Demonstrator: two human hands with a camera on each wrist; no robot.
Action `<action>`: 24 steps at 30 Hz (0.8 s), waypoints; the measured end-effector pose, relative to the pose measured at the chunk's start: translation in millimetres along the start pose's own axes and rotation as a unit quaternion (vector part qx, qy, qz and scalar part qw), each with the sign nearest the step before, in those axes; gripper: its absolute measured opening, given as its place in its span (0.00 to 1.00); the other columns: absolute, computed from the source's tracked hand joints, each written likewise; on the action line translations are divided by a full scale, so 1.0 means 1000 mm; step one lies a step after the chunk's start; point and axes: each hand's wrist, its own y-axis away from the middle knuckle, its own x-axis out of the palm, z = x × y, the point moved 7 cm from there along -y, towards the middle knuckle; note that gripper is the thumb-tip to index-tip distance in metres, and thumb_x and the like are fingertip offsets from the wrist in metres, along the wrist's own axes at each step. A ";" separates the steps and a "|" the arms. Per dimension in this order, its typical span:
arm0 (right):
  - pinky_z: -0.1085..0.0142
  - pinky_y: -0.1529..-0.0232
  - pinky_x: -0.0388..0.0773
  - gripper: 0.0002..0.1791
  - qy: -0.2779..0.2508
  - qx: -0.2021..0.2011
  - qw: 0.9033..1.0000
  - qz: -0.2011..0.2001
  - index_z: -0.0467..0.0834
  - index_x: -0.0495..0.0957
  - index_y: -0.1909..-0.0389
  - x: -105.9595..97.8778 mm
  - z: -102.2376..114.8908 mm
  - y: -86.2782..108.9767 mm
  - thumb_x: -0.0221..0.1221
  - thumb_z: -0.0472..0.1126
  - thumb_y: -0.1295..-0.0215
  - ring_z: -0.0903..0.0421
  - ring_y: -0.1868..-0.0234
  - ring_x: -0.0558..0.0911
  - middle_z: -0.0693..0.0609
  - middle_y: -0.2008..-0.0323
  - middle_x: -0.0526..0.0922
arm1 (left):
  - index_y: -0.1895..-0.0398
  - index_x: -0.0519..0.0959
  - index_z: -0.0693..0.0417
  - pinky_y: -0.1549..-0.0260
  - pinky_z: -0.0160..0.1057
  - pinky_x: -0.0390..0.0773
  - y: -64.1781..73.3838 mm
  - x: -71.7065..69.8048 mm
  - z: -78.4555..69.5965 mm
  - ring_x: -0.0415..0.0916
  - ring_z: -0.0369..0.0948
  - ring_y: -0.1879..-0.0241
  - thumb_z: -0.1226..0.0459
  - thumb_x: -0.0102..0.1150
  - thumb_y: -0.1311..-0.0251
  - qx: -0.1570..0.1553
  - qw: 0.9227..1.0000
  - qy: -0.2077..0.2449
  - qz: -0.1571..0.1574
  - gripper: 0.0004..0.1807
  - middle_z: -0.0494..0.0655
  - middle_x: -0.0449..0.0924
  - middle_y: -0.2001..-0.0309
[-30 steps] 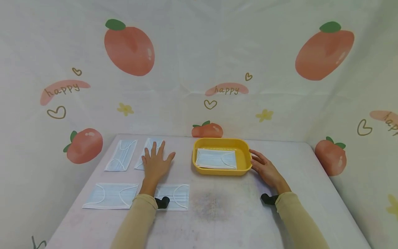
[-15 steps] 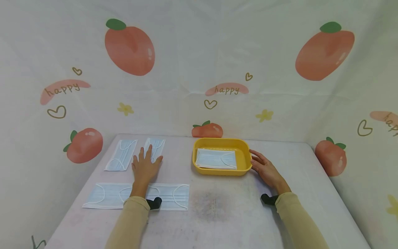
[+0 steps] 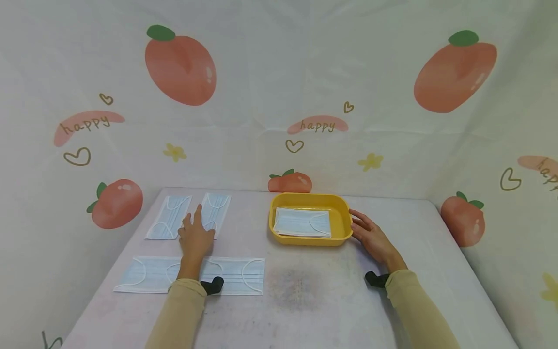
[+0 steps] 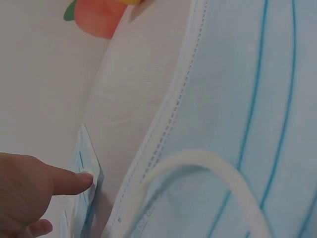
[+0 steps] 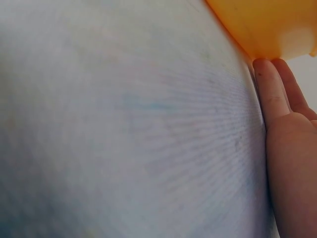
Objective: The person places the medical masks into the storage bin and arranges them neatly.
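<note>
My left hand [image 3: 195, 237] is over the left side of the table, fingers extended and thumb out, between two blue disposable face masks: one at the far left [image 3: 167, 220] and one beside it [image 3: 218, 206], which the hand partly overlaps. In the left wrist view its thumb [image 4: 74, 182] overlaps a mask [image 4: 89, 153]. My right hand [image 3: 375, 240] has straight fingers against the right side of a yellow tray [image 3: 311, 241]; the right wrist view shows the fingertips at the tray wall [image 5: 277, 29]. Blue masks [image 3: 301, 223] lie flat inside the tray, toward its left.
Two more masks lie nearer on the table: a left one [image 3: 139, 276] and a right one [image 3: 246, 283], partly under my left forearm in view. A printed cloth backdrop [image 3: 253, 72] rises behind and beside the table [image 3: 314, 310].
My left hand has moved left and slightly nearer, off most of the second mask, and its spread fingers have drawn closer together. The right hand stays at the tray.
</note>
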 end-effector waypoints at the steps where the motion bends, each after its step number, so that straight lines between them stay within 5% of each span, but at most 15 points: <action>1: 0.76 0.37 0.74 0.39 -0.001 0.000 1.000 -0.001 0.58 0.54 0.20 0.000 0.000 0.000 0.58 0.57 0.27 0.54 0.29 0.70 0.43 0.21 0.56 | 0.16 0.42 0.48 0.36 0.75 0.60 0.000 -0.002 -0.001 0.51 0.75 0.31 0.65 0.60 0.37 -0.002 1.000 0.009 -0.007 0.50 0.73 0.42 0.22; 7: 0.77 0.39 0.75 0.39 -0.002 0.000 1.000 -0.004 0.58 0.54 0.20 0.000 0.000 0.001 0.58 0.57 0.27 0.56 0.31 0.71 0.43 0.21 0.57 | 0.18 0.46 0.57 0.35 0.70 0.63 0.001 -0.006 0.003 0.53 0.71 0.32 0.67 0.67 0.44 -0.025 0.997 0.068 -0.039 0.54 0.78 0.53 0.29; 24: 0.72 0.34 0.72 0.39 -0.002 0.003 1.000 -0.003 0.59 0.54 0.20 0.000 -0.001 0.000 0.58 0.56 0.26 0.49 0.26 0.67 0.44 0.20 0.56 | 0.20 0.50 0.62 0.27 0.65 0.61 -0.004 -0.008 0.017 0.57 0.68 0.26 0.67 0.64 0.41 -0.045 0.987 0.151 -0.037 0.48 0.73 0.59 0.26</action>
